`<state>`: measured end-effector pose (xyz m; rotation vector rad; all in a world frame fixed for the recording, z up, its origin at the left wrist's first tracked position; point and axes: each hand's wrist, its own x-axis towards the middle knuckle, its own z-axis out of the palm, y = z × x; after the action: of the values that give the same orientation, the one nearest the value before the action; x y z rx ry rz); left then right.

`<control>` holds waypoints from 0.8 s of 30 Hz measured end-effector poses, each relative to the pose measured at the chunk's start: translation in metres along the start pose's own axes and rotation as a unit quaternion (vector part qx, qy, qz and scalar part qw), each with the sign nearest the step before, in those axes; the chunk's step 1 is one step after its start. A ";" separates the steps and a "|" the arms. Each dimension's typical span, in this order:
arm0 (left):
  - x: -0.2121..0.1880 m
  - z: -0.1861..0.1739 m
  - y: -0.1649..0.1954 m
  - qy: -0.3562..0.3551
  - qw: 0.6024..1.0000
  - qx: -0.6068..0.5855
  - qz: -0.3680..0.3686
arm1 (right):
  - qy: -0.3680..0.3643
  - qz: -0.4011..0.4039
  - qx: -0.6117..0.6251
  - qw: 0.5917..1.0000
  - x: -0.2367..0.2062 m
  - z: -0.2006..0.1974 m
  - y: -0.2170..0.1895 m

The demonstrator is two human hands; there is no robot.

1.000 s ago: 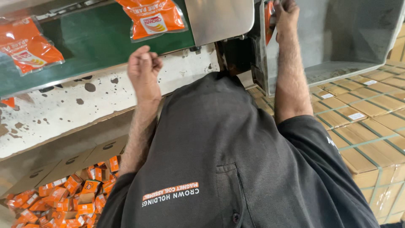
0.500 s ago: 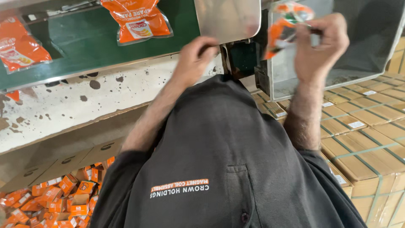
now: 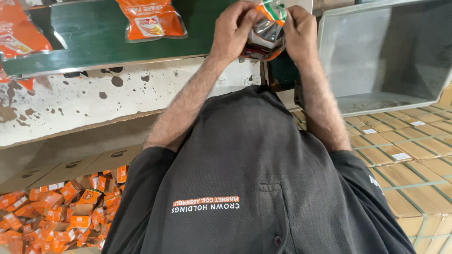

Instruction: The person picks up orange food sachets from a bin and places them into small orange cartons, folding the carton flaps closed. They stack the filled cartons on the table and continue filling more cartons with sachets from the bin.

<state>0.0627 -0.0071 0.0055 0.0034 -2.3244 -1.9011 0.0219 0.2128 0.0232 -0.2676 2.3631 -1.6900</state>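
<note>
Both of my hands hold one orange and silver pouch point(image 3: 266, 33) up in front of me, over the edge of the green conveyor belt point(image 3: 94, 42). My left hand point(image 3: 234, 29) grips its left side and my right hand point(image 3: 299, 32) grips its right side, fingers pinched at the top edge. Another orange pouch point(image 3: 150, 19) lies flat on the belt to the left. A third orange pouch point(image 3: 21, 40) lies at the belt's far left.
A grey metal bin point(image 3: 381, 56) stands to the right of the belt. Below it lie rows of flat brown cartons point(image 3: 414, 155). A cardboard box with several small orange packets point(image 3: 66, 211) sits at lower left. A stained white panel point(image 3: 94, 99) runs under the belt.
My right hand came from the bin side with the pouch and moved left. My left hand rose from the white panel and took hold of the pouch too. The pouches on the belt shifted.
</note>
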 end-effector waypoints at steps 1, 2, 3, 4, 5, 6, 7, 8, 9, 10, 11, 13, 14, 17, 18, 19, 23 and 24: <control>0.001 0.002 0.002 -0.004 1.000 0.005 0.022 | 0.021 -0.025 -0.028 0.999 -0.002 0.004 0.004; 0.001 0.003 0.003 0.013 1.000 0.002 0.022 | 0.042 -0.050 -0.057 0.996 -0.006 0.006 0.007; 0.000 0.005 0.004 0.030 0.999 -0.001 0.023 | 0.060 -0.044 -0.075 0.994 -0.010 0.006 0.011; 0.000 0.007 0.004 0.046 0.999 -0.004 0.025 | 0.078 -0.039 -0.092 0.992 -0.015 0.006 0.014; 0.001 0.008 0.003 0.044 0.995 -0.091 -0.014 | 0.096 -0.034 -0.110 0.989 -0.018 0.004 0.018; 0.001 0.010 0.001 0.040 0.982 -0.178 -0.055 | 0.100 -0.024 -0.007 0.995 -0.020 0.001 0.023; 0.002 0.012 -0.002 0.037 0.960 -0.262 -0.097 | 0.102 -0.015 0.096 0.990 -0.019 -0.004 0.027; 0.005 0.014 -0.006 0.048 0.951 -0.281 -0.116 | 0.103 -0.004 0.199 0.975 -0.017 -0.010 0.031; 0.010 0.016 -0.011 0.060 0.942 -0.299 -0.137 | 0.136 -0.024 0.185 0.973 -0.012 -0.016 0.035; 0.013 0.017 -0.016 0.071 0.932 -0.317 -0.160 | 0.168 -0.041 0.172 0.970 -0.004 -0.023 0.038; 0.019 0.017 -0.021 0.103 0.919 -0.319 -0.209 | 0.201 -0.059 0.157 0.965 0.003 -0.031 0.040; 0.035 0.012 -0.027 0.167 0.884 -0.320 -0.297 | 0.188 -0.035 0.262 0.946 0.019 -0.057 0.040; 0.038 0.006 -0.029 0.145 0.897 -0.337 -0.245 | 0.181 -0.023 0.314 0.932 0.025 -0.065 0.038; 0.034 -0.004 -0.030 0.097 0.918 -0.348 -0.163 | 0.050 0.034 0.161 0.985 0.030 -0.067 0.028; 0.028 -0.003 -0.026 0.094 0.923 -0.327 -0.178 | 0.039 0.020 0.152 0.987 0.030 -0.062 0.024; 0.022 0.000 -0.020 0.091 0.927 -0.307 -0.195 | 0.029 0.008 0.142 0.989 0.026 -0.050 0.019; 0.001 0.017 -0.005 0.093 0.936 -0.286 -0.181 | 0.060 -0.053 -0.072 0.994 0.017 -0.017 -0.002; -0.001 0.019 -0.004 0.085 0.938 -0.284 -0.181 | 0.056 -0.089 -0.054 0.993 0.018 -0.013 -0.007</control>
<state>0.0611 0.0102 -0.0022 0.5445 -1.6740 -2.5623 0.0009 0.2177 0.0322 -0.4240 2.5855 -1.6953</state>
